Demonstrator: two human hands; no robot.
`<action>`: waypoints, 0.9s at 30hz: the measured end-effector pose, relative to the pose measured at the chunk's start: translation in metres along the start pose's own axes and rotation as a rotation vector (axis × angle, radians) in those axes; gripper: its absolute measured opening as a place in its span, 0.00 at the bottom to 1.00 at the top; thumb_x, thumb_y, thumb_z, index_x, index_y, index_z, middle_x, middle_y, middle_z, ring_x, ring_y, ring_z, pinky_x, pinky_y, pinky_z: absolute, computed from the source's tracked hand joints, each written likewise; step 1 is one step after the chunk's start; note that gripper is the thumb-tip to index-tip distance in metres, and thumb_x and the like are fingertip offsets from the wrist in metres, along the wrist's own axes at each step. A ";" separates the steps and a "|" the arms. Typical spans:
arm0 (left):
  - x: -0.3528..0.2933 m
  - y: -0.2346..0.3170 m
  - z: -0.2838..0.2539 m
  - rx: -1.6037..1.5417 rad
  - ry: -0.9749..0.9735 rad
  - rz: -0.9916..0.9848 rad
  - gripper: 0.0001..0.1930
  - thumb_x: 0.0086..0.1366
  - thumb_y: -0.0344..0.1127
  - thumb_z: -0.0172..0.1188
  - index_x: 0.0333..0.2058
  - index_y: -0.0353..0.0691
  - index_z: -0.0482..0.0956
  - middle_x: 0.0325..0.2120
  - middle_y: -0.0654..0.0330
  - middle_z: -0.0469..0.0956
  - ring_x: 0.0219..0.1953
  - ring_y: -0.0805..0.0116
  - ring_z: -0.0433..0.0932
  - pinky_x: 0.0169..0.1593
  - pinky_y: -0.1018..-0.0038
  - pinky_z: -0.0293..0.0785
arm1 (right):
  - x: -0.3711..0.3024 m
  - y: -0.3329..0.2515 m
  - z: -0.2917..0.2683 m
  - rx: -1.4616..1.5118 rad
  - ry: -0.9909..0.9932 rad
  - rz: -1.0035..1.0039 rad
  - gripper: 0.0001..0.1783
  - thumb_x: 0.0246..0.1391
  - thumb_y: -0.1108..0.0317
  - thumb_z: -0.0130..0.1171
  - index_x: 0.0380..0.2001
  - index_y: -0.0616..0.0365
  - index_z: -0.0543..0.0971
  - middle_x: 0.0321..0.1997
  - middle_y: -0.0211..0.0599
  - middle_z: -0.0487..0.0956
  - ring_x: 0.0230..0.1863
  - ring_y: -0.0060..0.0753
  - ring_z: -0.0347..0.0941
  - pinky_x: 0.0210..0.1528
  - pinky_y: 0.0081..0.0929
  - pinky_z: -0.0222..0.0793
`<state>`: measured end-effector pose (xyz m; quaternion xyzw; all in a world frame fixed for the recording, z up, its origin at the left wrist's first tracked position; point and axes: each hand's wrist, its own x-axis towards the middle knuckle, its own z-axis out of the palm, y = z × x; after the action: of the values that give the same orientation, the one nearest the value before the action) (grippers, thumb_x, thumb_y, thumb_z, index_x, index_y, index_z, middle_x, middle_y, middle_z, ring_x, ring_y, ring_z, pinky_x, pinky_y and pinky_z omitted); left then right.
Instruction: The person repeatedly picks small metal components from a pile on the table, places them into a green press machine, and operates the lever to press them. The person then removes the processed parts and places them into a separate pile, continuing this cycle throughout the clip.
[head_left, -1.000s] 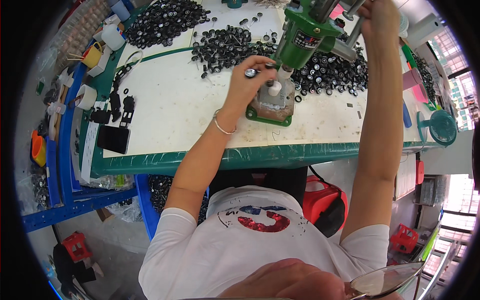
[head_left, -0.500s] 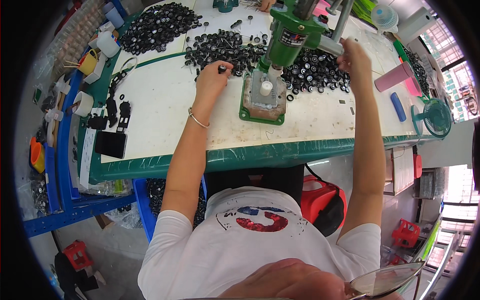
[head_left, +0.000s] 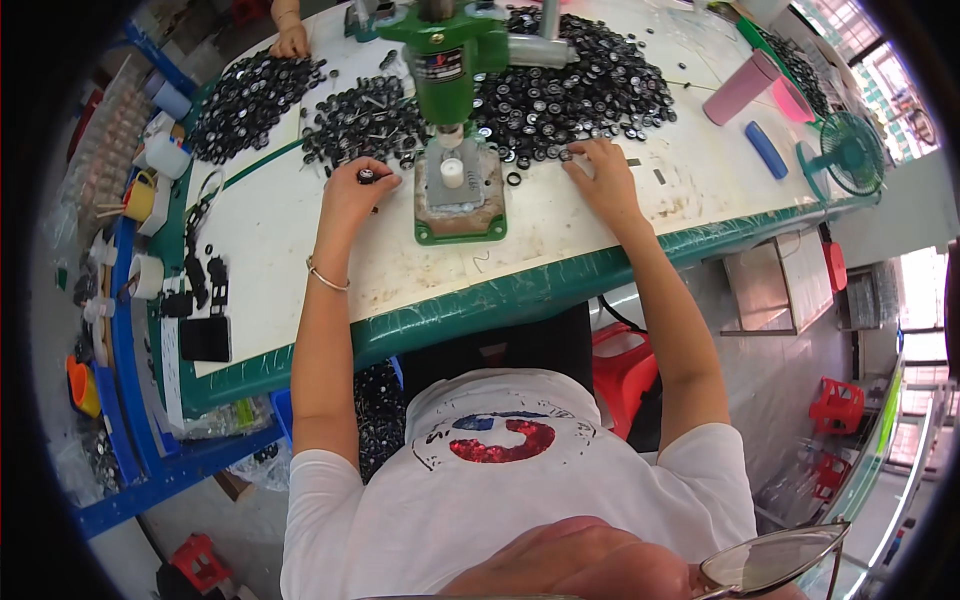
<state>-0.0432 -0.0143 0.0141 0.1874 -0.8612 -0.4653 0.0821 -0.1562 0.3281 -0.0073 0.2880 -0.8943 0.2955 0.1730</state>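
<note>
My left hand (head_left: 352, 200) is closed around a small black wheel (head_left: 366, 177), just left of the green press (head_left: 445, 80). A white round fixture (head_left: 452, 173) stands upright on the grey plate of the press base, under the ram. On the other side, my right hand (head_left: 608, 185) is at the near edge of a big pile of black wheels (head_left: 590, 85). Its thumb and fingertips close on one small wheel (head_left: 566, 155) there. To the left of the press lies a heap of black wheels with metal pins (head_left: 365, 120).
Another black heap (head_left: 250, 110) lies far left, with another person's hand (head_left: 291, 42) at it. A pink cup (head_left: 742, 88), blue bar (head_left: 766, 150) and green fan (head_left: 845, 155) stand right. A phone (head_left: 205, 340) lies left, near the table's green edge (head_left: 480, 300).
My right hand has left the press lever and come down to the wheel pile. The left hand still holds its wheel. The whole view has shifted, and the other person's hand shows more.
</note>
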 end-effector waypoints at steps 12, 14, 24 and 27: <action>-0.021 -0.003 -0.012 -0.867 -0.199 -0.165 0.15 0.59 0.32 0.63 0.44 0.32 0.77 0.29 0.59 0.79 0.19 0.86 0.64 0.15 0.89 0.53 | 0.013 -0.040 0.014 0.655 -0.031 0.229 0.11 0.58 0.66 0.57 0.42 0.58 0.79 0.34 0.29 0.80 0.34 0.19 0.73 0.36 0.20 0.68; -0.021 0.000 -0.008 -0.926 -0.272 -0.139 0.15 0.59 0.30 0.63 0.45 0.31 0.77 0.31 0.58 0.80 0.19 0.85 0.64 0.17 0.90 0.54 | 0.025 -0.076 0.013 0.821 -0.144 0.252 0.12 0.59 0.66 0.57 0.43 0.60 0.79 0.34 0.28 0.80 0.34 0.17 0.73 0.37 0.18 0.68; -0.029 0.023 0.008 -0.842 -0.204 -0.059 0.16 0.52 0.29 0.70 0.39 0.32 0.79 0.29 0.59 0.81 0.21 0.80 0.68 0.25 0.84 0.64 | 0.031 -0.127 0.034 0.928 -0.311 0.326 0.14 0.56 0.63 0.61 0.38 0.65 0.79 0.31 0.31 0.79 0.32 0.18 0.69 0.36 0.20 0.65; -0.032 0.032 0.012 -0.817 -0.153 -0.041 0.15 0.51 0.31 0.72 0.36 0.33 0.79 0.24 0.63 0.79 0.20 0.80 0.68 0.25 0.84 0.64 | 0.031 -0.128 0.038 0.922 -0.344 0.358 0.14 0.56 0.63 0.61 0.39 0.64 0.78 0.30 0.30 0.78 0.30 0.16 0.68 0.34 0.19 0.64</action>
<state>-0.0251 0.0233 0.0350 0.1214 -0.6054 -0.7829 0.0763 -0.1070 0.2069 0.0330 0.2214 -0.7220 0.6319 -0.1744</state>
